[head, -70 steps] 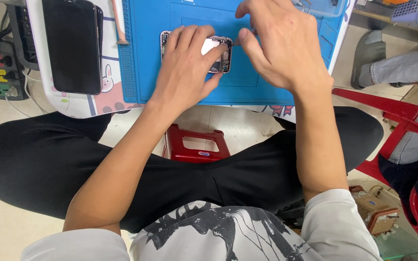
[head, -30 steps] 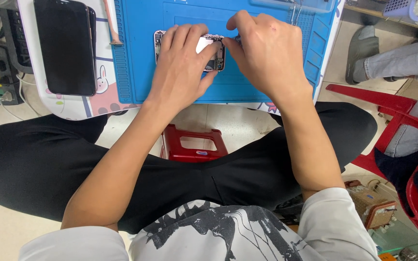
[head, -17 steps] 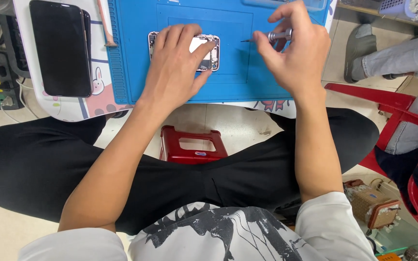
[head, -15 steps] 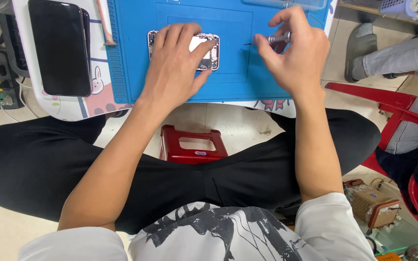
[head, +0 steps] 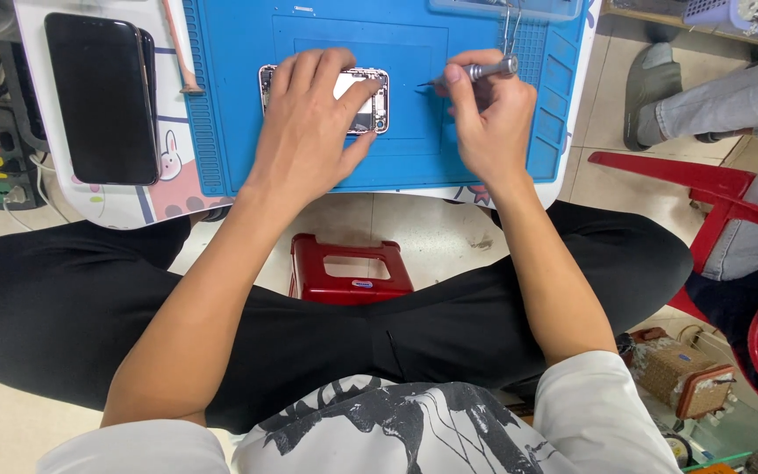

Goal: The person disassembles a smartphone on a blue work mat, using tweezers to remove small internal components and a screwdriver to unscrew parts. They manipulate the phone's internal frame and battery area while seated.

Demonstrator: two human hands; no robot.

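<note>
Opened phone (head: 363,104) lies on the blue work mat (head: 414,167), in its far middle part, with the inner parts facing up. Left hand (head: 309,132) rests flat on it, fingers spread, and holds it down. Right hand (head: 484,118) pinches a thin metal screwdriver (head: 471,72) just to the right of the phone, tip in the air and pointing left. A tiny screw could fall from the tip and roll off the mat, I think. If the left hand relaxes, the phone may slide and the tip could scratch a part. A black phone (head: 103,96) lies well apart at left.
</note>
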